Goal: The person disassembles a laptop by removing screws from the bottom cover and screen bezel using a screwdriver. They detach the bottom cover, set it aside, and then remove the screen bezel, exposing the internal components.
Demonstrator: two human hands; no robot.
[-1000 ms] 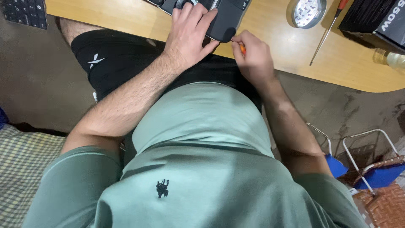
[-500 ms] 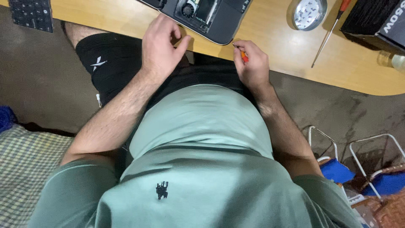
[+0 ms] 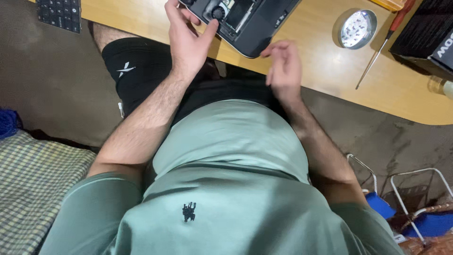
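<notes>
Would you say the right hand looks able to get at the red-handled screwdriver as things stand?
Probably yes. The right hand hovers at the desk edge with fingers loosely curled, apparently holding nothing. The screwdriver lies to its right on bare desk, beside a round dish, with nothing between them.
</notes>
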